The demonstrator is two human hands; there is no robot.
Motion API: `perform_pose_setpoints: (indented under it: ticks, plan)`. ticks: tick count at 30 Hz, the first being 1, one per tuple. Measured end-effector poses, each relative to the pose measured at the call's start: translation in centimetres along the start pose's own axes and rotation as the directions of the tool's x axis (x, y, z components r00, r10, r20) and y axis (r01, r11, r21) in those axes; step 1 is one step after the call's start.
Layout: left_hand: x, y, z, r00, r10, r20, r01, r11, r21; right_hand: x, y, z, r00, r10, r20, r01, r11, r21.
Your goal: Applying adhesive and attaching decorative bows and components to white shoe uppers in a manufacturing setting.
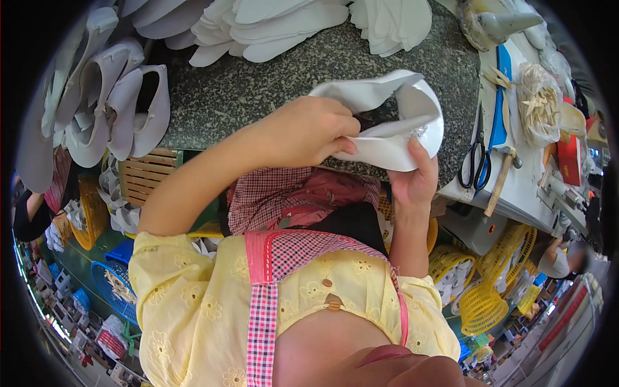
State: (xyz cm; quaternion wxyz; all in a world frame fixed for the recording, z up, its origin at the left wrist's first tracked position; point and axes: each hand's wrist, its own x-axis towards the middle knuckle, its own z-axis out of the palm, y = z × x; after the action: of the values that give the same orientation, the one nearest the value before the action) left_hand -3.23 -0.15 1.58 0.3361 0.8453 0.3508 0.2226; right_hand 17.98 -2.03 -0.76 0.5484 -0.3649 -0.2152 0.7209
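Over the front edge of the speckled dark table [238, 97] I hold a white shoe upper [377, 148], its opening facing up. My left hand [316, 132] pinches the near rim of the opening, with the fingers curled and the thumb against the side. At the rounded right end, my right hand [416, 177] grips from below. Its thumb presses on the outer side near a small shiny ornament [419, 131], and its other fingers are mostly hidden under the upper.
Fanned stacks of white sole-shaped pieces [277, 32] lie along the far side. More white shoe uppers [122, 109] stand at the left edge. To the right are black-handled scissors [477, 161], a hammer [501, 180] and a plastic bag of pale strips [540, 106]. Yellow baskets [483, 313] stand below.
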Motion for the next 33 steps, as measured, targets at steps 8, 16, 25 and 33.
perform_pose_setpoints:
  ticks: [8, 16, 25, 33]
  plan:
    - [1.8, 0.8, 0.6, 0.968, -0.24, -0.07, 0.179, 0.862, -0.475, -0.7, 0.3, 1.9, 0.984, -0.142, 0.109, 0.163, 0.961, -0.225]
    - [0.7, 2.0, 3.2, 0.637, 0.349, -0.688, -0.131, 0.928, 0.35, -0.2, 0.8, 1.9, 0.989, -0.137, -0.06, 0.129, 0.983, -0.129]
    - [1.2, 2.1, 2.2, 0.939, -0.041, -0.341, 0.043, 0.999, -0.003, 0.7, 1.8, -0.6, 0.911, -0.402, 0.097, 0.405, 0.823, -0.397]
    - [1.0, 1.2, 1.9, 0.662, 0.48, -0.575, -0.224, 0.86, 0.459, 1.5, -0.8, 0.4, 0.994, -0.106, -0.013, 0.103, 0.985, -0.142]
